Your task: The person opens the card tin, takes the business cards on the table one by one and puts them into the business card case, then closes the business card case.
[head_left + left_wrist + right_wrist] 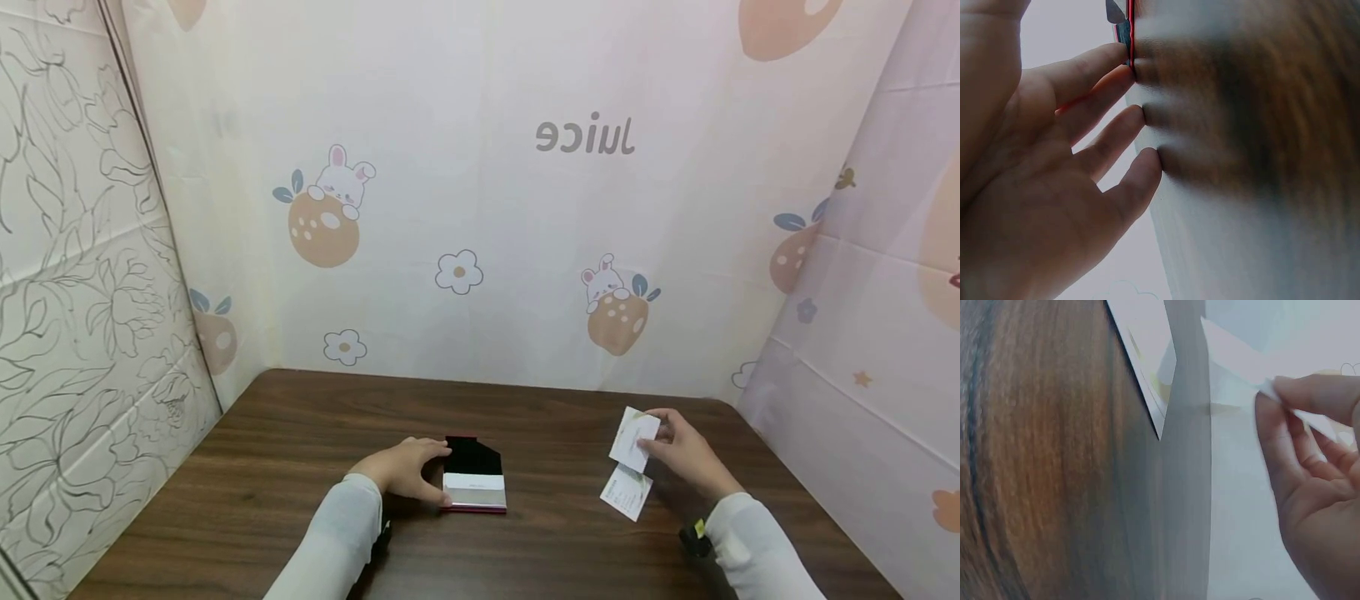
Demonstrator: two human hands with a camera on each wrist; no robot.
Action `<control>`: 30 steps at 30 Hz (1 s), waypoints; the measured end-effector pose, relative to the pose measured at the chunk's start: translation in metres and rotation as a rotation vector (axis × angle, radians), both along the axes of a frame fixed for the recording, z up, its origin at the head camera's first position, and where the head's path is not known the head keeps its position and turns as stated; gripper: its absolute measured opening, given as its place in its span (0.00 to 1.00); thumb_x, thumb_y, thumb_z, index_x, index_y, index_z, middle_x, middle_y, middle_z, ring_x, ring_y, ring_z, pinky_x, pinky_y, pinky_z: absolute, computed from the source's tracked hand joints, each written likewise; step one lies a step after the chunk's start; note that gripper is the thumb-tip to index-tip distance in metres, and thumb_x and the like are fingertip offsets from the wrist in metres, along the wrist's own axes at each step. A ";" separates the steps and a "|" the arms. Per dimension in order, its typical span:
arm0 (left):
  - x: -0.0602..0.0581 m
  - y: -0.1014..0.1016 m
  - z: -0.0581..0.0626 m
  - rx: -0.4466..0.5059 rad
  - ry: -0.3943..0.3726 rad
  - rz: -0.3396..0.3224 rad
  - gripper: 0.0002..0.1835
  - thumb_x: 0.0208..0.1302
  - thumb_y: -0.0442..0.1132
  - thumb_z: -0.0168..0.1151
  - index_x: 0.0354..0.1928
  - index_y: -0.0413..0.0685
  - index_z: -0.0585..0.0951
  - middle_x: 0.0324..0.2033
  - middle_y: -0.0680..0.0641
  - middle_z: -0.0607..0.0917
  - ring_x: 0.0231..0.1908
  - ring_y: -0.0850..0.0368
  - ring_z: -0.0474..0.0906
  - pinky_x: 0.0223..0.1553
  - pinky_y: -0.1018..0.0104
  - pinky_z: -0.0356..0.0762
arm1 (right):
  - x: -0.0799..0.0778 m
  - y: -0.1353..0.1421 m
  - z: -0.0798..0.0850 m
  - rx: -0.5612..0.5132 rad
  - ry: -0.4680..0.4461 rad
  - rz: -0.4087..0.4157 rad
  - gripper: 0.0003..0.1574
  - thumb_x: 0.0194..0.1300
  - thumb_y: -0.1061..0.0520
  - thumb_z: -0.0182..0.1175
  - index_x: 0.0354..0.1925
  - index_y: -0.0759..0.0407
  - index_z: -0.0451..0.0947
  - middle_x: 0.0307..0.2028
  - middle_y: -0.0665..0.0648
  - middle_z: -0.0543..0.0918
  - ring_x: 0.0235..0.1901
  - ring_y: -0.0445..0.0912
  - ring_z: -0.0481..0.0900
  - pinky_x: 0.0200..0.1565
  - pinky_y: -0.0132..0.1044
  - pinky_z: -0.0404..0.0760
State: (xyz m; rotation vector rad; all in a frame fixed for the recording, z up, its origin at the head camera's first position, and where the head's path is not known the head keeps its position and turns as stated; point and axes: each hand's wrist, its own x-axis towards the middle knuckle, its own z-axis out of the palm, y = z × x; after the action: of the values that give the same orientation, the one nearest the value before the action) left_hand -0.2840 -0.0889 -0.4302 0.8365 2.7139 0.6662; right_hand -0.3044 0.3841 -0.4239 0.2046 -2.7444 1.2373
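Note:
A card case (474, 497) with a black inner flap, a red edge and white cards inside lies unfolded on the wooden table. My left hand (403, 471) is at its left side, thumb by the near corner and forefinger by the black flap. In the left wrist view the fingers (1116, 128) are spread, with their tips at the tabletop and the case edge. Over the table's right side, my right hand (688, 454) pinches a white business card (632, 435) between thumb and fingers. Another printed business card (626, 492) lies on the table just below it, partly overlapped in the head view.
The brown wooden table (315, 417) ends at a back wall of printed cloth (487, 208) with rabbits and fruit. A flower-patterned panel (82, 333) stands on the left, and another cloth side (847, 358) on the right. Dark wrist devices (696, 540) sit under the sleeves.

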 end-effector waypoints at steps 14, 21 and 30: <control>-0.001 -0.001 -0.001 -0.005 -0.001 0.003 0.44 0.55 0.56 0.75 0.70 0.46 0.72 0.70 0.43 0.68 0.70 0.40 0.60 0.64 0.40 0.64 | -0.001 -0.018 0.009 -0.066 0.040 -0.020 0.22 0.73 0.54 0.61 0.58 0.63 0.72 0.36 0.61 0.79 0.32 0.49 0.78 0.28 0.42 0.85; -0.001 0.000 -0.002 -0.002 0.001 0.001 0.44 0.54 0.57 0.75 0.70 0.46 0.72 0.70 0.43 0.69 0.70 0.40 0.60 0.64 0.40 0.65 | 0.001 -0.027 0.012 -0.021 0.020 -0.019 0.23 0.74 0.54 0.60 0.61 0.61 0.71 0.38 0.62 0.79 0.32 0.50 0.79 0.29 0.41 0.85; 0.000 0.000 -0.001 0.005 0.004 -0.005 0.44 0.54 0.56 0.75 0.70 0.44 0.72 0.70 0.42 0.69 0.70 0.40 0.60 0.65 0.39 0.64 | -0.002 -0.041 0.010 0.016 0.049 0.058 0.25 0.71 0.59 0.62 0.63 0.61 0.72 0.39 0.61 0.80 0.36 0.51 0.80 0.32 0.41 0.85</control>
State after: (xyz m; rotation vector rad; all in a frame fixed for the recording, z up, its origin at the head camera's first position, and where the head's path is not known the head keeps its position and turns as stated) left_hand -0.2836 -0.0889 -0.4311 0.8462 2.7135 0.6721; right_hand -0.3065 0.3427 -0.4135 0.3143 -2.7256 1.2076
